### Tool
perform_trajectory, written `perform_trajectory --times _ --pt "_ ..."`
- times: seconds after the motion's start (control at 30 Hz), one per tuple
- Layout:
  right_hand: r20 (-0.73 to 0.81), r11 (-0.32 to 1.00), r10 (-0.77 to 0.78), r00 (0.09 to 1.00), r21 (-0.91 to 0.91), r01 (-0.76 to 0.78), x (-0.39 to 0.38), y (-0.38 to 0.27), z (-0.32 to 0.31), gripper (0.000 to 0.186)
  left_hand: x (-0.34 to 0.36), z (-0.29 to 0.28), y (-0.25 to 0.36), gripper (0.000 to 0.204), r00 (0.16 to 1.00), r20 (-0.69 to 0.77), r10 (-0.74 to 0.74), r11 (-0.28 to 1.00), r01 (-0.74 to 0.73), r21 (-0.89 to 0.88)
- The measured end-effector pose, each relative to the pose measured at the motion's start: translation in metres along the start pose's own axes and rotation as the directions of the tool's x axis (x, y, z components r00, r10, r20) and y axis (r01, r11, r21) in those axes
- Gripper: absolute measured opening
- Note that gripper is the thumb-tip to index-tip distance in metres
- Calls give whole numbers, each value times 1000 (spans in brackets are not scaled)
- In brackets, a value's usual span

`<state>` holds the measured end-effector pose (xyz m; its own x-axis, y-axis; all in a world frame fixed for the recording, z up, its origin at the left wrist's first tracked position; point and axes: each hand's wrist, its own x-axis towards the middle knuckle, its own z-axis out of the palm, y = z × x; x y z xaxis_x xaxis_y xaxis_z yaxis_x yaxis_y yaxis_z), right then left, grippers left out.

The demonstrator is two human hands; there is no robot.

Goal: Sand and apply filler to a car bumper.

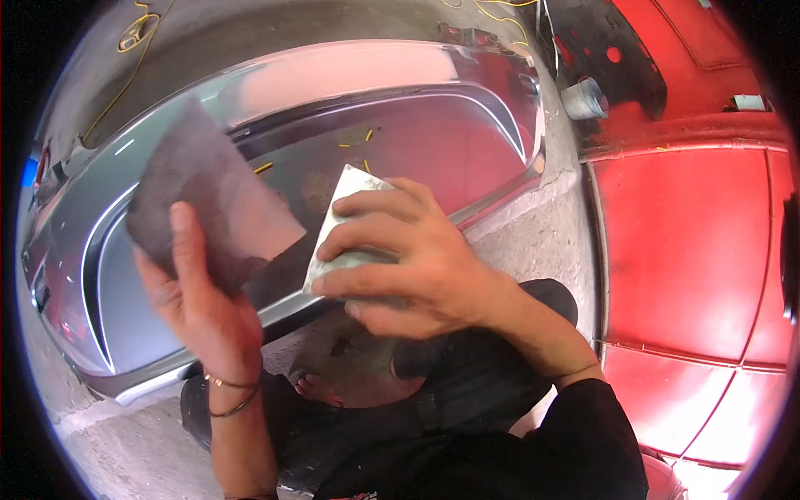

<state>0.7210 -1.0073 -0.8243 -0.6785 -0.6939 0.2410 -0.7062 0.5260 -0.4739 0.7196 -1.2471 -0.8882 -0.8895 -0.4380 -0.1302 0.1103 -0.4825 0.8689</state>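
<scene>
My left hand [200,300] pinches a dark grey square sheet [200,192], probably abrasive paper, raised at a slant and slightly blurred, with a lighter corner at its right. My right hand [417,258] has its fingers curled over a white folded sheet or pad [350,183] just right of the grey sheet. Below both hands lies a car bumper [375,58], silver-grey with a pale pink patch along its far part and reddish areas at the right.
Red painted panels [675,250] fill the right side. A translucent bucket [583,98] stands beyond the bumper's right end, and yellow cord [133,33] lies on the grey floor [225,21]. My bent legs [533,308] are below the hands.
</scene>
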Motion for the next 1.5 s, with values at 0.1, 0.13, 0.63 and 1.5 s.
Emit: perform_trajectory --times 0.1,0.13,0.63,1.5 --pt "-62 972 -83 995 216 95 6 -7 1 46 -14 14 -3 40 967 61 -247 969 247 8" --pt "-108 936 -39 993 344 74 5 -8 6 49 -17 13 -5 42 917 125 -378 917 390 -88" --pt "-30 991 59 998 -120 -62 0 -1 5 45 -19 3 -9 46 931 365 29 947 -142 287" --pt "109 993 57 992 -113 -45 22 2 -20 39 -2 -3 -30 40 914 237 -328 936 348 -47"
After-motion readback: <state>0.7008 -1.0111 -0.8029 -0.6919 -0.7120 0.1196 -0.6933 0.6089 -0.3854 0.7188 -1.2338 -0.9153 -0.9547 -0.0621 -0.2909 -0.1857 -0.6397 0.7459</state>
